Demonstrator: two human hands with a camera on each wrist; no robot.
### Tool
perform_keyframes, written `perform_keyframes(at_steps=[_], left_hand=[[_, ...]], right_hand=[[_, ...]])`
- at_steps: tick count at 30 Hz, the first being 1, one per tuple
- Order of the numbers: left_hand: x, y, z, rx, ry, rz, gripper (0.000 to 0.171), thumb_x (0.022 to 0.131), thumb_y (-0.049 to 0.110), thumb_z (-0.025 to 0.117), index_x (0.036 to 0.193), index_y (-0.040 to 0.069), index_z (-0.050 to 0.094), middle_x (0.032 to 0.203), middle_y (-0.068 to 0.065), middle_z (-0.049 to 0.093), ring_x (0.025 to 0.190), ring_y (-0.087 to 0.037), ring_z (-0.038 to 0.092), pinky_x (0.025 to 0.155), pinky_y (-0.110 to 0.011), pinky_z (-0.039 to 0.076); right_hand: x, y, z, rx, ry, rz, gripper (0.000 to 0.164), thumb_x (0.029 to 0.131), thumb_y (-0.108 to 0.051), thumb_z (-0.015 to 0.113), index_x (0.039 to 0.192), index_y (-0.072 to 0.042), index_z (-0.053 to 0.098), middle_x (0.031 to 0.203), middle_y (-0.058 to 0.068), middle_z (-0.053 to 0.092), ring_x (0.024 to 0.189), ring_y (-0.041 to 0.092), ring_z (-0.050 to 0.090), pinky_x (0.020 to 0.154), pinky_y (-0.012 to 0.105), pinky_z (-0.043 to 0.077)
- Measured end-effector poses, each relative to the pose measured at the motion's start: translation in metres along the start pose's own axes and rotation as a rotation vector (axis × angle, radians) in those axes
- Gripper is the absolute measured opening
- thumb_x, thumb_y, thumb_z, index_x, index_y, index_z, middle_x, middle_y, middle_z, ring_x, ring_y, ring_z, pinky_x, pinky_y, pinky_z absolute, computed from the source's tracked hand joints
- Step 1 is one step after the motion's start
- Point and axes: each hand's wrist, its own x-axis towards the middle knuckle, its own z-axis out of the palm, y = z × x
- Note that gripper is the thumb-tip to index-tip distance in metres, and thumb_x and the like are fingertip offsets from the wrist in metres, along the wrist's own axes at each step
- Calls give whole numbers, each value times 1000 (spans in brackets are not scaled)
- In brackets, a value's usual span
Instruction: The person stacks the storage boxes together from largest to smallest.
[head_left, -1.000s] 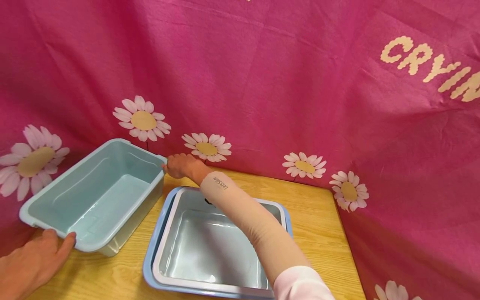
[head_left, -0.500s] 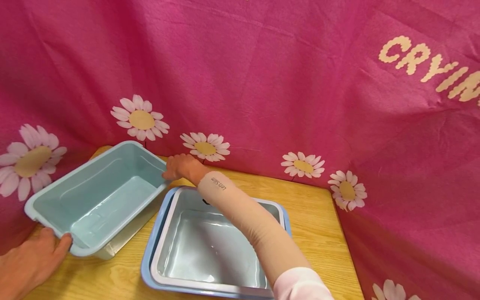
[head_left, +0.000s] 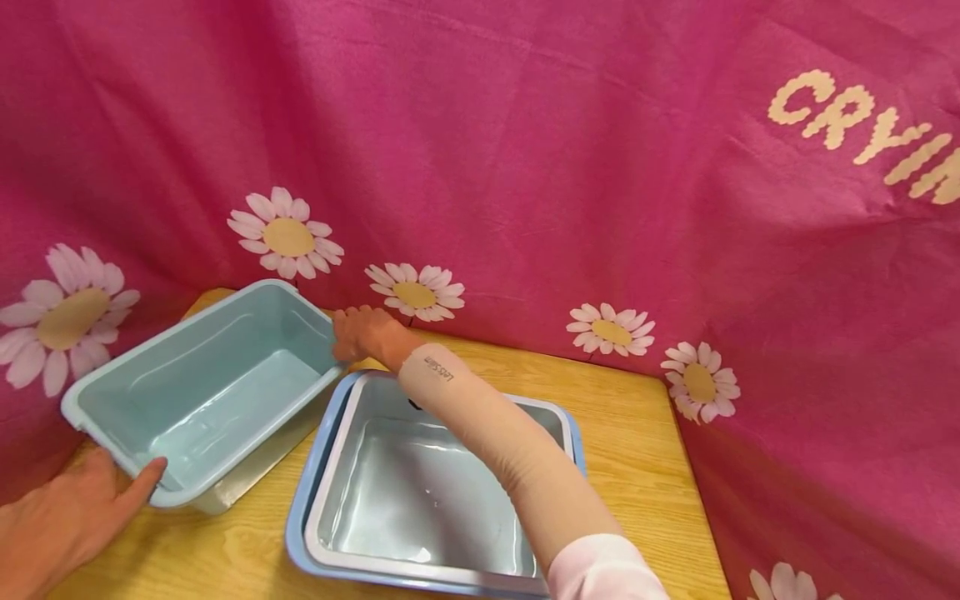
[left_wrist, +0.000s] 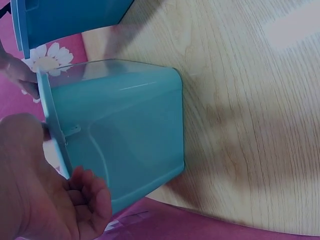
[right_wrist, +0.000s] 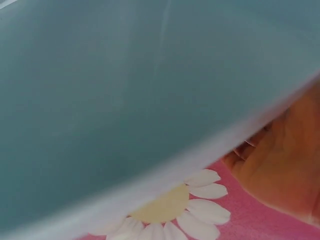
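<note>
A deep rectangular light-teal plastic tub (head_left: 187, 375) stands at the left in the head view, its long side slanting toward the back. My left hand (head_left: 67, 508) grips its near end, thumb over the rim. In the left wrist view the fingers (left_wrist: 92, 197) of that hand curl below the lip, against the outer wall. At the far end my right hand (head_left: 371, 336) holds the opposite rim, arm stretched across. Beside the teal tub sits a grey tub with a white rim (head_left: 318, 508), nested in a light blue tub (head_left: 295, 542).
The tubs are on a wooden table (head_left: 637, 467). A pink curtain (head_left: 510, 167) printed with daisies hangs close along the back and sides. My right forearm, in a beige sleeve (head_left: 510, 442), passes over the nested tubs.
The teal tub has shifted slightly right and turned a little, uncovering the table's back left corner. Both hands stay at its ends. The nested tubs have not moved.
</note>
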Motion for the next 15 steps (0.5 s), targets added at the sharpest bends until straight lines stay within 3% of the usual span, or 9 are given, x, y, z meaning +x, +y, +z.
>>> perform_keyframes(at_steps=[2, 4, 10, 15], left_hand=[[1, 1, 3, -25, 87, 30, 78, 99, 50, 51, 122, -22, 30, 78, -25, 49, 63, -33, 53, 66, -60, 46], [3, 2, 4, -46, 122, 39, 74, 96, 46, 56, 117, -21, 33, 75, -23, 50, 61, -32, 53, 64, -59, 46], [6, -2, 1, -43, 73, 16, 70, 98, 42, 55, 116, -22, 31, 71, -14, 46, 61, -31, 50, 63, -55, 46], [7, -4, 2, -17, 73, -10, 59, 98, 41, 53, 94, -16, 39, 65, -10, 39, 54, -26, 45, 51, -41, 39]], right_hand=[[-1, 3, 2, -11, 26, -13, 56, 96, -35, 62, 143, -14, 40, 143, 1, 49, 124, 17, 47, 105, 30, 38], [-1, 5, 5, -28, 50, -28, 52, 97, -34, 61, 141, -14, 42, 141, 1, 51, 123, 17, 48, 105, 30, 38], [0, 8, 9, -74, 89, -81, 45, 101, -34, 54, 139, -13, 42, 139, 2, 52, 126, 18, 47, 108, 30, 34], [-1, 9, 11, -110, 97, -93, 44, 101, -36, 54, 137, -13, 43, 135, 1, 54, 125, 17, 48, 106, 29, 35]])
